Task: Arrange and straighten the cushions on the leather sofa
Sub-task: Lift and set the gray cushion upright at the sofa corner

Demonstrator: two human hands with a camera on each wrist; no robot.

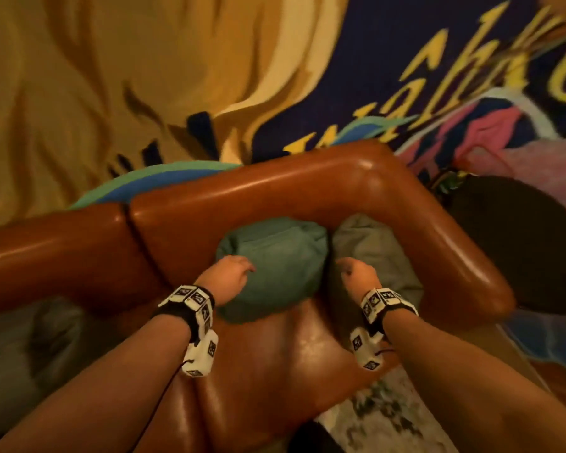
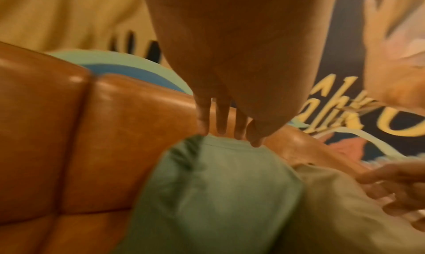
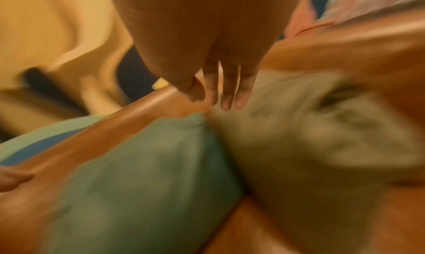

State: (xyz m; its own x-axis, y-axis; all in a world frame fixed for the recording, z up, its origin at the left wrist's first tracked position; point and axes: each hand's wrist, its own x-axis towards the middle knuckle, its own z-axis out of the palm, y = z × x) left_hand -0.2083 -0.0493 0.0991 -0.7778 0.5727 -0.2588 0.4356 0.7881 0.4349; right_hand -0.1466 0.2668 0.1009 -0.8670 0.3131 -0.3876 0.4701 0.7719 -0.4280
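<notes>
Left hand (image 1: 228, 276): fingers straight, hovering at green cushion (image 1: 275, 266).
Right hand (image 1: 356, 276): fingers relaxed, holding nothing, over grey cushion (image 1: 373, 250).
Cushions: side by side in leather sofa (image 1: 275, 194) corner.
Wall: mural (image 1: 406, 76) behind.

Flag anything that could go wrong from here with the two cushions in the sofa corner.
1. The green cushion and grey cushion are pressed together, so nudging one could skew the other.
2. Neither the left hand nor the right hand grips anything; a push might tip a cushion forward off the backrest.
3. The grey cushion looks crumpled against the armrest and may stay crooked.
</notes>
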